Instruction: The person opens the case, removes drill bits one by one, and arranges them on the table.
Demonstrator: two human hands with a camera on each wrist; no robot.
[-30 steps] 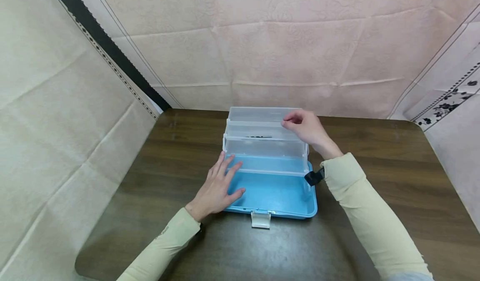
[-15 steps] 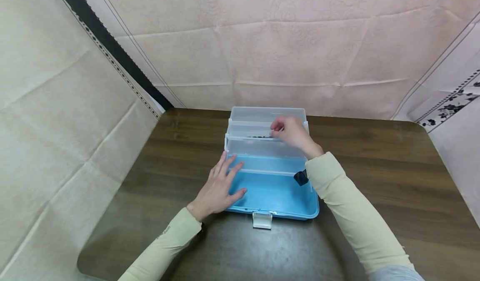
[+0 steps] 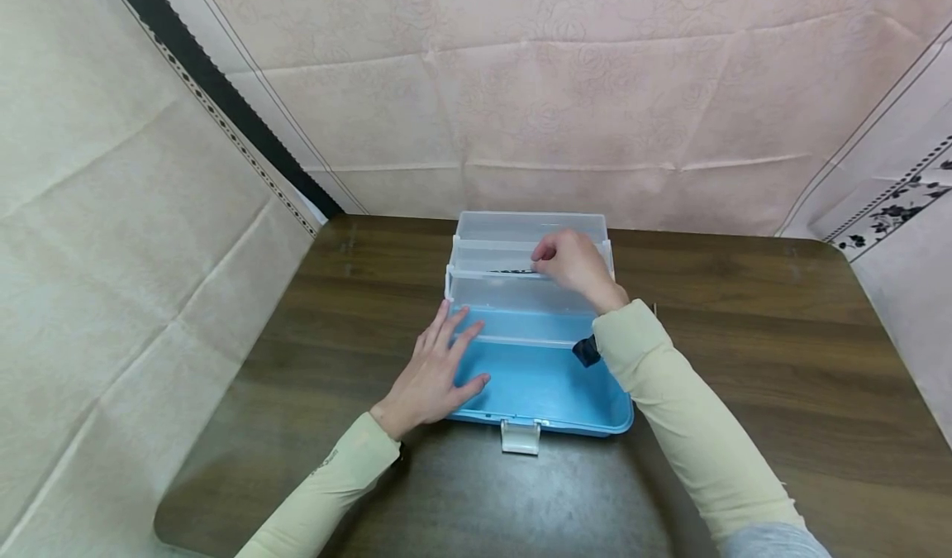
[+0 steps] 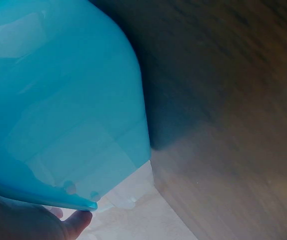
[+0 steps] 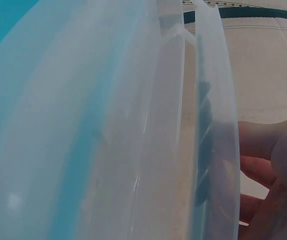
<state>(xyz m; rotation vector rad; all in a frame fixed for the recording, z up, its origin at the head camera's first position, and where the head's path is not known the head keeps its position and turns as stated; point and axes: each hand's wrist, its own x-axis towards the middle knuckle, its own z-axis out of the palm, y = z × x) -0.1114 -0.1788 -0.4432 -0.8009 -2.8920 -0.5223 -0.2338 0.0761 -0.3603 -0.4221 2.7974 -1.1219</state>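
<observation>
A blue plastic storage box (image 3: pixel 539 384) stands open on the table, its clear tiered trays (image 3: pixel 513 293) fanned out toward the back. My left hand (image 3: pixel 430 368) rests along the box's left rim with fingers spread and nearly straight. In the left wrist view, the thumb (image 4: pixel 78 224) lies against the blue rim. Over the upper trays is my right hand (image 3: pixel 574 264), fingers bent and fingertips dipping toward a tray. Thin dark pieces (image 3: pixel 511 271) lie in that tray just left of the fingertips. A tray wall (image 5: pixel 221 100) covers the right fingertips in the right wrist view, so any hold is hidden.
A white clasp (image 3: pixel 520 438) hangs from the front of the box. The brown wooden table (image 3: pixel 744 360) extends around it. Pale patterned cloth (image 3: pixel 565 112) rises behind the table and at both sides. A black wrist camera (image 3: pixel 586 351) sits under the right cuff.
My right hand has moved left and slightly down, from the right end of the trays to beside the dark pieces. The left hand has stayed on the rim.
</observation>
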